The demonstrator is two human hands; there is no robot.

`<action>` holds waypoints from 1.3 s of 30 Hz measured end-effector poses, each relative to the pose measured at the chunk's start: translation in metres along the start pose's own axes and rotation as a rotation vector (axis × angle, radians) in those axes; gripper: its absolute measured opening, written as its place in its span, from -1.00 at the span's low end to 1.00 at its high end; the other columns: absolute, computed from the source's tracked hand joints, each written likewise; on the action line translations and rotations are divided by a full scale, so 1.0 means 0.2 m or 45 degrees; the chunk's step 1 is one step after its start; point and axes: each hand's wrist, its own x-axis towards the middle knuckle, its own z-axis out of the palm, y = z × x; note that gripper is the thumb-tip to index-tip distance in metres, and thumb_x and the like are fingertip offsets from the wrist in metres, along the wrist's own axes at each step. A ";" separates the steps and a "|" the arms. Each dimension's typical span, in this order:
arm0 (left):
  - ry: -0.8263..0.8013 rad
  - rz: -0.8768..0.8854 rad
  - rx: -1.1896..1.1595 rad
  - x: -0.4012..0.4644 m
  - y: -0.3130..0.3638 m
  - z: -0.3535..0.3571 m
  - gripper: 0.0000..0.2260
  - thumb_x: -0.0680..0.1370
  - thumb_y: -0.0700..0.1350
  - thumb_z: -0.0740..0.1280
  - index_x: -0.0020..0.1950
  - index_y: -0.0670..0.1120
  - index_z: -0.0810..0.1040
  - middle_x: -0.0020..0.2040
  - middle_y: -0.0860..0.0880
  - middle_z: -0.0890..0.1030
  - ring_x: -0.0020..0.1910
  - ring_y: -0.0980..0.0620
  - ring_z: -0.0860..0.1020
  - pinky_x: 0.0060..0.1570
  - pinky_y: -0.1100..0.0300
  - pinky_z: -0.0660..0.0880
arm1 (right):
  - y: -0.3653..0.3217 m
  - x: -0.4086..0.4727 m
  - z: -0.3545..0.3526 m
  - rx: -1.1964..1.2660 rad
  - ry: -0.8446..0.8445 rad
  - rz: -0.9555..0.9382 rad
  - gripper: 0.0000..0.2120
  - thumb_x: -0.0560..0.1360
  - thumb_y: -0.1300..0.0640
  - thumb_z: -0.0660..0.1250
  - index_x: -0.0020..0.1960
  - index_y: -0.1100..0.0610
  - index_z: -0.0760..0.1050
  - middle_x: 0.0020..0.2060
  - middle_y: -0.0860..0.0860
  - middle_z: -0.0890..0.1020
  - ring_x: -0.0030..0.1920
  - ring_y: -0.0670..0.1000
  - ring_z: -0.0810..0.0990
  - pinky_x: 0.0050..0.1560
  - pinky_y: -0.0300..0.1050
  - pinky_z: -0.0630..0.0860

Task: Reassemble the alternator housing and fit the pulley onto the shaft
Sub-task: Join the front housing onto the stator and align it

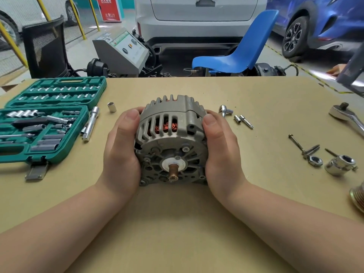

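Observation:
The grey alternator (171, 134) lies on its side at the middle of the tan table (181, 223), its copper-coloured shaft (173, 171) pointing toward me. Copper windings show through the housing slots. My left hand (121, 152) clasps its left side and my right hand (220, 150) clasps its right side. The two housing halves sit together. The ribbed pulley (358, 196) lies at the table's right edge, partly cut off by the frame. Long bolts (303, 147) and a nut (315, 160) lie to the right.
An open green socket set (43, 119) fills the left of the table, with an extension bar (90, 123) and a loose socket (111, 107) beside it. Small adapters (236, 116), a large socket (339, 164) and a ratchet (348, 117) lie right. A blue chair (242, 50) stands behind.

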 end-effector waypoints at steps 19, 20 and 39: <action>-0.079 -0.135 0.067 0.05 -0.01 -0.02 -0.45 0.64 0.17 0.30 0.48 -0.18 0.50 0.30 -0.34 0.65 0.26 -0.33 0.67 0.19 -0.21 0.62 | -0.03 0.06 -0.04 0.202 -0.011 0.185 -0.49 0.61 -0.19 0.19 0.38 0.12 0.57 0.22 0.22 0.70 0.23 0.27 0.70 0.32 0.44 0.56; -0.076 -0.123 0.087 0.04 -0.02 -0.02 -0.43 0.63 0.20 0.30 0.50 -0.15 0.51 0.32 -0.30 0.66 0.30 -0.33 0.66 0.27 -0.28 0.59 | -0.02 0.07 -0.04 0.209 -0.005 0.211 -0.49 0.60 -0.19 0.19 0.38 0.08 0.58 0.24 0.20 0.70 0.26 0.25 0.69 0.35 0.42 0.55; 0.063 0.081 0.358 0.20 -0.08 0.05 -0.40 0.60 0.36 0.18 0.24 -0.12 0.62 0.14 -0.25 0.70 0.22 -0.32 0.64 0.28 -0.46 0.50 | 0.02 0.30 0.03 -0.056 0.155 0.028 -0.42 0.60 -0.14 0.08 -0.01 0.38 0.56 -0.04 0.33 0.65 0.08 0.29 0.64 0.16 0.34 0.56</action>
